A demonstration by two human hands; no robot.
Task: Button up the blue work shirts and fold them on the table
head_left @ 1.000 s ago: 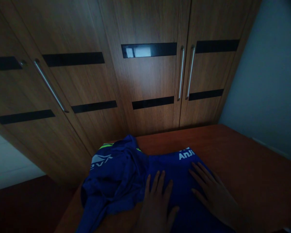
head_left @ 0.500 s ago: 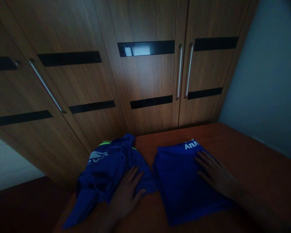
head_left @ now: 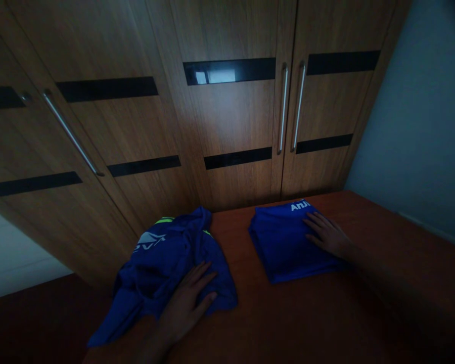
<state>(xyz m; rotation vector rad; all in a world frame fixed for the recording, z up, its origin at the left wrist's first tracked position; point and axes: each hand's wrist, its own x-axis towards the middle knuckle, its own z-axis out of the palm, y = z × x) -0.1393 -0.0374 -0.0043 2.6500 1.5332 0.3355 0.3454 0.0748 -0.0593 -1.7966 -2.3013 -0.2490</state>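
A crumpled dark blue shirt (head_left: 155, 273) with pale lettering and yellow-green trim lies on the left of the reddish-brown table (head_left: 288, 313). My left hand (head_left: 191, 298) rests on its near right part, fingers extended and palm down. To the right, a folded blue garment (head_left: 284, 242), likely a shirt, lies flat in a compact rectangle with white letters along its far edge. My right hand (head_left: 328, 235) lies flat on its right side with the fingers stretched out. Part of the folded garment's right side is hidden beneath that hand and forearm.
Behind the table stands a wooden wardrobe (head_left: 227, 116) with black inset strips and long metal handles (head_left: 283, 108). A pale bluish wall (head_left: 420, 141) borders the table on the right. White wall or panelling shows at the lower left.
The folded garment has moved away from me towards the wardrobe, with my right hand on it. It now lies apart from the crumpled shirt. My left hand has shifted slightly left and nearer.
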